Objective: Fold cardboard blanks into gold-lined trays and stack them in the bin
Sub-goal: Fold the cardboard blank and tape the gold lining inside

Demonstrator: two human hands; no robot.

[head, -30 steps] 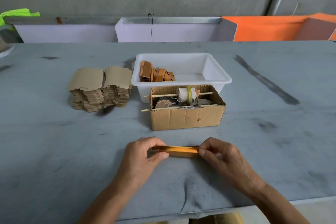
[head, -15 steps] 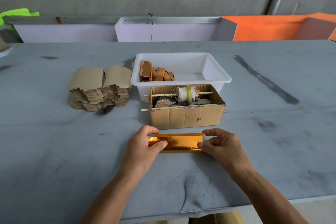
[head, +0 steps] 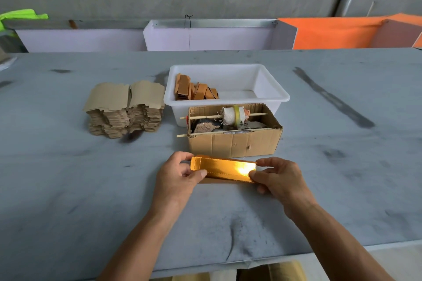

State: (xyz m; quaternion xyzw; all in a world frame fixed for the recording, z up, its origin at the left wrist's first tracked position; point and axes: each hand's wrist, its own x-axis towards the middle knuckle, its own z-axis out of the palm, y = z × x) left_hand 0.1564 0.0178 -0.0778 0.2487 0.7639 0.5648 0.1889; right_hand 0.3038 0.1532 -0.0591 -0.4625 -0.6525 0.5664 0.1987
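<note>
Tray [head: 225, 169] spans between left hand [head: 177, 177] and right hand [head: 277, 180], each pinching an end, above grey table [head: 68, 178].

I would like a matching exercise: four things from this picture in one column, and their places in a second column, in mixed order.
Things:
1. gold-lined blank
2. stack of flat blanks
3. folded trays
4. spool on a stick

Places:
A. in the cardboard box
B. in the left part of the white bin
C. between left hand and right hand
D. on the table, left of the bin

Pairs: 1-C, 2-D, 3-B, 4-A
</note>
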